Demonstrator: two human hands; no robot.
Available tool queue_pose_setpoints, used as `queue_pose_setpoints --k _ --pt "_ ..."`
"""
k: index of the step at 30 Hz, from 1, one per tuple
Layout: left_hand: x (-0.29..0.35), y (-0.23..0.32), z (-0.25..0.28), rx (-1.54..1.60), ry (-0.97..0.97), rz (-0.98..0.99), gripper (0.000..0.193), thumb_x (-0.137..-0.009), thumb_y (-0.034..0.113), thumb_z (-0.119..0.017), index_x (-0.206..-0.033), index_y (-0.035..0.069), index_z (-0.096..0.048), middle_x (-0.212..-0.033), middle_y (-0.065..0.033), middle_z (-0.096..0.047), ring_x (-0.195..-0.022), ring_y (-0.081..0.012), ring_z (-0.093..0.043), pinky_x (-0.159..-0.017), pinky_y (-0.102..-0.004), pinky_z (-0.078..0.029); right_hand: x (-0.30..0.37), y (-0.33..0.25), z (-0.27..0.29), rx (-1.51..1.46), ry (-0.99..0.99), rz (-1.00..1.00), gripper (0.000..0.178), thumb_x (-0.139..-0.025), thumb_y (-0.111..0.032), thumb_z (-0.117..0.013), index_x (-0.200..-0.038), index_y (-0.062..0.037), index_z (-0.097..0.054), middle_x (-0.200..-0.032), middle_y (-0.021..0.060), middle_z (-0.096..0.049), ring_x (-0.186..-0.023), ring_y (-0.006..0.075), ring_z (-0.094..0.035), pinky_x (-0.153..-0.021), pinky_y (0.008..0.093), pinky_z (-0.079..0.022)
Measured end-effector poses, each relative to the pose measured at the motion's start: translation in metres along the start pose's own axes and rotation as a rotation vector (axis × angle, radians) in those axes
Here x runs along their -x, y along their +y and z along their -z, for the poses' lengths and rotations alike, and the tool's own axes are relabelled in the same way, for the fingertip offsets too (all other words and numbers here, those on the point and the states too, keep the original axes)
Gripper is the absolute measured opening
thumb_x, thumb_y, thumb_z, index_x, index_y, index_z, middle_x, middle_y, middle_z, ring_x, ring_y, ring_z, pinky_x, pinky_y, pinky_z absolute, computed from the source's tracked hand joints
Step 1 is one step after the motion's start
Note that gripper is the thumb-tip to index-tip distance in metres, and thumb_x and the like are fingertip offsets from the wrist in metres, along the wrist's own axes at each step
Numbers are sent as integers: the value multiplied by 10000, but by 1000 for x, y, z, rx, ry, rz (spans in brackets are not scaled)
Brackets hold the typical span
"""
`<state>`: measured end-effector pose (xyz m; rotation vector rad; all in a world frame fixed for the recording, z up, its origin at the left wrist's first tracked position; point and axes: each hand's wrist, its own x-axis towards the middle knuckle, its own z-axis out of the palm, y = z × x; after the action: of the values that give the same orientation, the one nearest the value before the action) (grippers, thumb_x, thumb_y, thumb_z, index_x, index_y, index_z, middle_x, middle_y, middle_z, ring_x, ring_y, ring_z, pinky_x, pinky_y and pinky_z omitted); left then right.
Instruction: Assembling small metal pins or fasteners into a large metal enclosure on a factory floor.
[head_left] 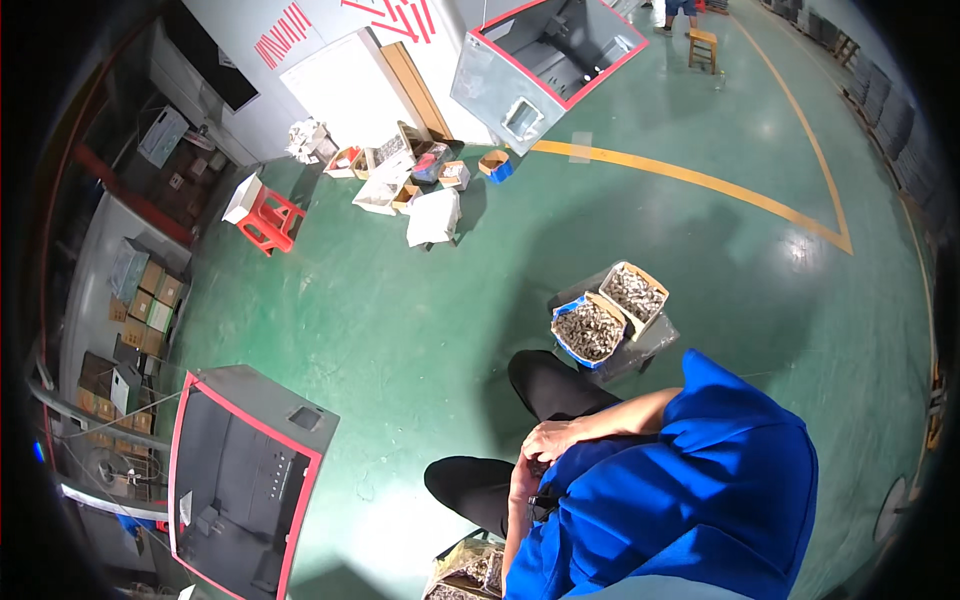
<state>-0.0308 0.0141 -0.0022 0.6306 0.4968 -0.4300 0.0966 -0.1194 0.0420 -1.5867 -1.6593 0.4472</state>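
Two hands (547,440) (together), wrinkled blue cloth (690,500)

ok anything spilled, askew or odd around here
No spill shows around the blue box or the pale box of small parts. Only the jumble of boxes by the wall looks untidy: they sit close together at mixed angles.

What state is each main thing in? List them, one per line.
Left hand: touching the right; any held item hidden.
Right hand: bent against the left.
Blue-walled box: open, full of small parts.
Cream box: open, full of small parts.
Grey stand: bearing both boxes.
Nearer red-edged cabinet: open-fronted.
Farther red-edged cabinet: open.
Red stool: upright.
Wooden stool: upright.
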Motion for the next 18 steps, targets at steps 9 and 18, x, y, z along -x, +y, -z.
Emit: queue_pose_setpoints --k 9,18 --pt "13 6 -25 -137 41 -149 294 -949 251 -425 -1135 66 -557 -1002 -55 -633 -910 -191 -612 -818 -344 -491 -5 -12 13 27 33 41 119 -761 -187 -607 -797 -73 -611 -795 68 -594 -796 260 -607 -719 391 -490" --pt "10 5 -22 -51 131 -80 267 -936 216 -435 -1086 40 -568 -951 -66 -635 -850 -187 -616 -778 -337 -499 -8 -17 21 45 2 171 203 -725 -245 -647 -834 -82 -597 -841 70 -591 -838 269 -595 -723 405 -465"
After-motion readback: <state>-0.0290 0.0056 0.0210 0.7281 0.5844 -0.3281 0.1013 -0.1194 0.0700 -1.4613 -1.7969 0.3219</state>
